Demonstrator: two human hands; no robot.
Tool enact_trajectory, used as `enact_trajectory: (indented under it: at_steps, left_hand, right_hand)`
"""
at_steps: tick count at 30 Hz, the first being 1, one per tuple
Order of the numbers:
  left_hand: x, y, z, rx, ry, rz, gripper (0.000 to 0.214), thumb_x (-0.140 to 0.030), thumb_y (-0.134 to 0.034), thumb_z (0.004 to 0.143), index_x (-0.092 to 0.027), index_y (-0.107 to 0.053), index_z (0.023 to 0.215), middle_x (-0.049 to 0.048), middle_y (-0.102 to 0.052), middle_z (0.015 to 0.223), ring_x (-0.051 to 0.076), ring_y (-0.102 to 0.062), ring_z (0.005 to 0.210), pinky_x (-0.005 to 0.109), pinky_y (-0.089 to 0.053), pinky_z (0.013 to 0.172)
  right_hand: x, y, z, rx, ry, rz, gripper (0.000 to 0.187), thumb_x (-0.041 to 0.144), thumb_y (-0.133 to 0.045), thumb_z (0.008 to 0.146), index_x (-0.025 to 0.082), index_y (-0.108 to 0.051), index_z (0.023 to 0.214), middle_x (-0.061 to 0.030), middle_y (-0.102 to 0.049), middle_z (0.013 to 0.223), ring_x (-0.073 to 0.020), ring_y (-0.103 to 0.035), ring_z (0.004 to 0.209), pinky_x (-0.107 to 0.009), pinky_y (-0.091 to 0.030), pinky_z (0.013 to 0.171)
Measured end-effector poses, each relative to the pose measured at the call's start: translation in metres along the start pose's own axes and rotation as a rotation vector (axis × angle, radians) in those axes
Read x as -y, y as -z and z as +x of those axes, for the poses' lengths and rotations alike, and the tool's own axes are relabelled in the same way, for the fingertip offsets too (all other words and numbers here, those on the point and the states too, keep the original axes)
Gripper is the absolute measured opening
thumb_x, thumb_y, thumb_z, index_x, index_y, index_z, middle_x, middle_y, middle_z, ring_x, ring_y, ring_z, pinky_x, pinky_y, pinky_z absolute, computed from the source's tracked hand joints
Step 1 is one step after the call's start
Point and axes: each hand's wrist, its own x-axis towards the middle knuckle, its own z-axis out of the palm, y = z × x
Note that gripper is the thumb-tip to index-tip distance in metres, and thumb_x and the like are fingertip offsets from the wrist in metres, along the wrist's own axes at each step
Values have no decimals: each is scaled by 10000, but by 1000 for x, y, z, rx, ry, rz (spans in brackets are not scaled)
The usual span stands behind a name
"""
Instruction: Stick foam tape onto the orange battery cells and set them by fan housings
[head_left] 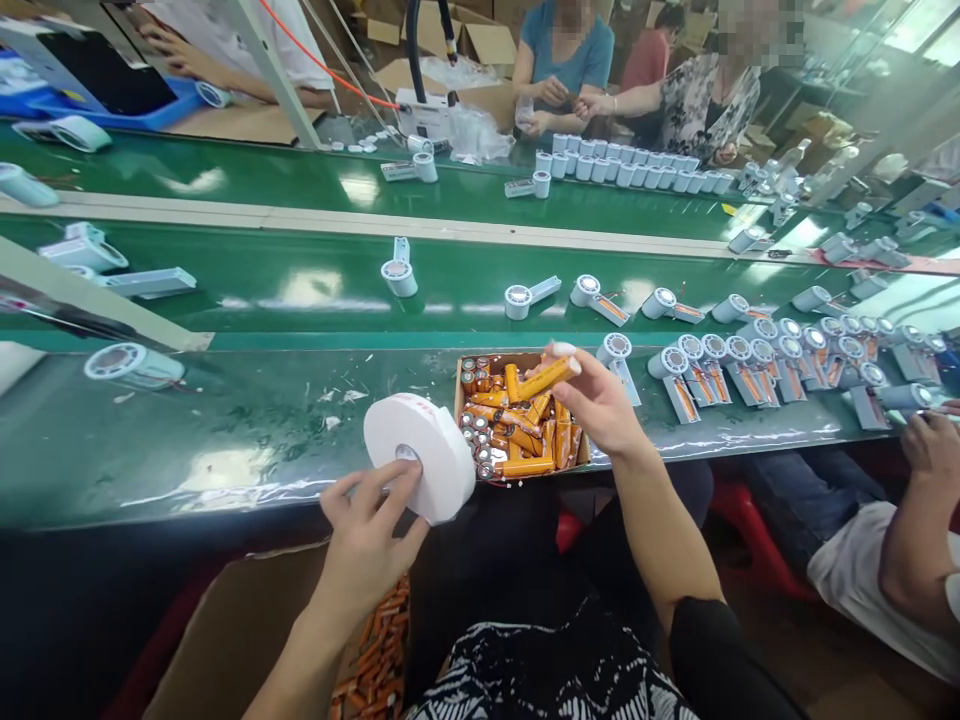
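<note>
My left hand point(371, 530) grips a fat white roll of tape point(420, 452) from below, thumb and fingers on its lower face near the core. My right hand point(596, 400) pinches one orange cylindrical battery point(546, 377) and holds it tilted just above a small cardboard box point(459, 388) filled with several orange batteries. The box sits at the near edge of the green work surface point(187, 440), right beside the roll.
White fan-like parts point(750, 365) lie in rows to the right and singly on the conveyor belt point(300, 280). A large carton with more orange batteries point(375, 650) stands below. A neighbour's arm point(915, 540) works at right; other people sit across the line.
</note>
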Motion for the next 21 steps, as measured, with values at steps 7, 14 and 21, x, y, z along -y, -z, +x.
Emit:
enact_trajectory:
  at_steps: [7, 14, 21]
  left_hand:
    - [-15, 4, 8, 106, -23, -18, 464, -87, -662, 929, -256, -591, 1356, 102, -698, 1219, 278, -629, 1061, 442, -481, 990]
    - [-20, 6, 14, 96, -70, 44, 465, -70, -641, 929, -242, -621, 1360, 96, -716, 1192, 267, -606, 995, 441, -484, 987]
    - [-12, 23, 29, 111, -191, 130, 571, -76, -654, 922, -279, -618, 1455, 58, -767, 1142, 252, -563, 907, 486, -431, 1102]
  right_hand:
    - [-10, -58, -42, -238, 238, 41, 245, 291, -784, 950, 256, -587, 1091, -91, -798, 1265, -238, -796, 1118, -378, -672, 961]
    - [-24, -67, -58, -179, 460, -349, 390, 162, -703, 957, 276, -726, 1329, -83, -759, 1359, -269, -734, 1262, -452, -615, 1114]
    - [-14, -41, -45, 94, -98, -41, 587, 258, -786, 918, 248, -631, 1484, -69, -766, 1346, -240, -741, 1247, -452, -584, 1142]
